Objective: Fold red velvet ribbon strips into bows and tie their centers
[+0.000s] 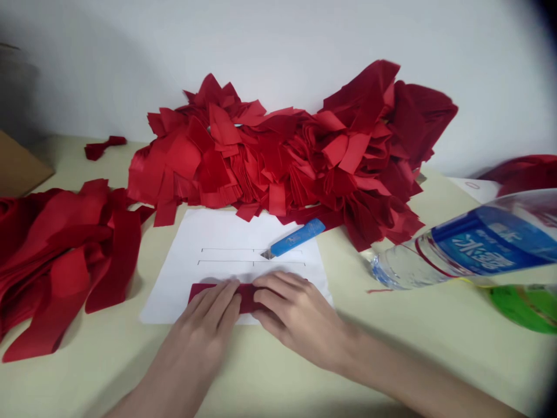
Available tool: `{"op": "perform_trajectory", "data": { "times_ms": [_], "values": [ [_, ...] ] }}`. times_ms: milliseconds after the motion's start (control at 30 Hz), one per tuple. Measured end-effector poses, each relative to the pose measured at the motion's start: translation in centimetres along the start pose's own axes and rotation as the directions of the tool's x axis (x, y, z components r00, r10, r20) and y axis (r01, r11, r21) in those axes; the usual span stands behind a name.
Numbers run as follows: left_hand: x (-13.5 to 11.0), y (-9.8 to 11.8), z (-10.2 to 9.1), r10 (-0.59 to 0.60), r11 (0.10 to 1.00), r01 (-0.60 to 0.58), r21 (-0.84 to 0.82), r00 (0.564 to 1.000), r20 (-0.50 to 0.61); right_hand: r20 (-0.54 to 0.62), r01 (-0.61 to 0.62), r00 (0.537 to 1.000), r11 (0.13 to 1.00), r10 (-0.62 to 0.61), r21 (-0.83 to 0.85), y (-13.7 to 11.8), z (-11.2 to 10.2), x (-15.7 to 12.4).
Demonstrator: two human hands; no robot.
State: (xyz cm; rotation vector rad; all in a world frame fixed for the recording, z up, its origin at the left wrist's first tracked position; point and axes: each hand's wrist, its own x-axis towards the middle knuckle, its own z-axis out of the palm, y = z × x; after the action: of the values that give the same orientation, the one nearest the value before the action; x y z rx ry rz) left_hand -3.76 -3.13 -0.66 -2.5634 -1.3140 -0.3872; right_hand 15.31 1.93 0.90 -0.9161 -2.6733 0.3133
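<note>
A dark red velvet-like fabric strip (248, 298) lies crosswise on a white sheet of paper (174, 290). My left hand (209, 319) is bent over the left half of the strip, fingers close together and gripping it against the paper. From the other side, my right hand (296, 316) has its curled fingers on the right half; the thumbs are mostly hidden. Beyond the strip, two ruled black lines with end and middle ticks show on the paper. A blue utility knife (298, 238) rests across their right part, its blade pointing left.
A large heap of red fabric pieces (270, 157) stands behind the paper, against the wall. Longer red strips (73, 255) are piled at the left, near a cardboard box (21, 165). At the right lie a water bottle (491, 241) and a green roll (526, 307).
</note>
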Motion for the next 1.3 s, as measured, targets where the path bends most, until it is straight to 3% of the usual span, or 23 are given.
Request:
{"op": "perform_trajectory", "data": {
  "times_ms": [133,233,367,567,700,833,933,1100,1300],
  "values": [
    [-0.1,0.4,-0.2,0.067,0.997,-0.069,-0.027,0.994,-0.083,-0.05,0.006,0.999,1.0,-0.006,-0.001,-0.1,0.3,-0.2],
    [-0.3,0.9,0.1,0.035,0.999,-0.039,-0.031,0.994,-0.105,-0.076,0.005,0.997,1.0,-0.004,0.011,0.0,0.4,-0.2],
    [-0.5,1.2,0.2,0.03,0.999,-0.032,-0.016,0.996,-0.081,-0.095,0.04,0.995,0.999,-0.041,-0.016,0.0,0.4,-0.2],
    [-1.2,1.0,0.3,0.096,0.993,-0.095,0.063,0.995,-0.008,-0.061,0.125,0.988,0.969,-0.141,-0.212,-0.6,1.0,-1.5],
    [-1.5,1.0,0.4,0.135,0.987,-0.136,0.089,0.991,0.023,-0.151,0.11,0.975,0.942,-0.165,-0.318,-0.7,0.6,-3.8],
    [-1.4,1.0,0.3,0.136,0.987,-0.14,0.085,0.989,0.058,-0.225,0.01,0.971,0.948,-0.085,-0.319,0.2,-0.2,-6.2],
    [-1.4,1.1,0.6,0.058,0.997,-0.059,0.039,0.998,0.029,-0.241,-0.058,0.971,0.963,-0.007,-0.263,0.9,-0.4,-7.1],
    [-1.8,1.4,1.5,-0.056,0.996,0.058,-0.061,0.998,0.033,-0.247,-0.076,0.969,0.975,0.023,-0.207,1.2,-0.4,-7.2],
    [-1.9,1.2,1.4,-0.029,0.999,0.031,-0.044,0.998,0.051,-0.24,-0.094,0.969,0.983,0.054,-0.156,1.2,-0.4,-7.4]
  ]
}}
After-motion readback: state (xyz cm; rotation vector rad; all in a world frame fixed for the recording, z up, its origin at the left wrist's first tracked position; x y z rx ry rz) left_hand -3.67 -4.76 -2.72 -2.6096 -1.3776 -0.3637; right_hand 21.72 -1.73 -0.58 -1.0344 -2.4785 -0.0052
